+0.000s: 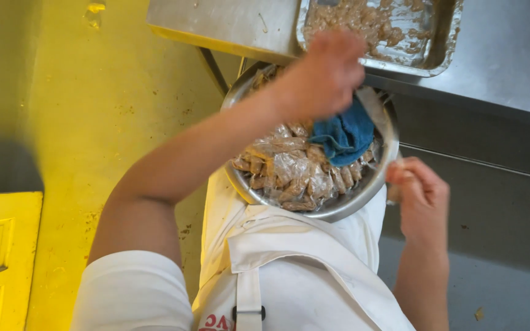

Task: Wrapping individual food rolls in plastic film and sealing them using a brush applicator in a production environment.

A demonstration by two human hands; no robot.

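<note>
- Left hand (332, 73): upper centre of the frame, blurred, raised over the far rim of the bowl and just below the tray. Fingers curled inward; whether the grip has hold of anything cannot be told from the blur.
- Right hand (421, 196): right of centre, just beside the near right rim of the bowl. Fingertips pinched together on a small pale piece (395, 191), partly hidden behind the fingers; its kind cannot be told.
- Metal bowl (363, 196): round, steel, centre of the frame, held against the person's front, below the tabletop edge.
- Wrapped pieces (292, 171): brown portions in clear plastic, heaped in the bowl and filling its near and left part.
- Blue cloth (345, 135): bunched, lying in the upper right part of the bowl on the wrapped pieces, directly under the left hand.
- Metal tray (437, 55): rectangular, top right of centre, resting on the tabletop, holding a brown lumpy mix smeared across its bottom.
- Tabletop (228, 24): steel, running across the top of the frame and down the right side.
- White apron (289, 270): lower centre, with a strap over a white garment.
- Yellow floor (105, 110): left half of the frame, speckled with dirt.
</note>
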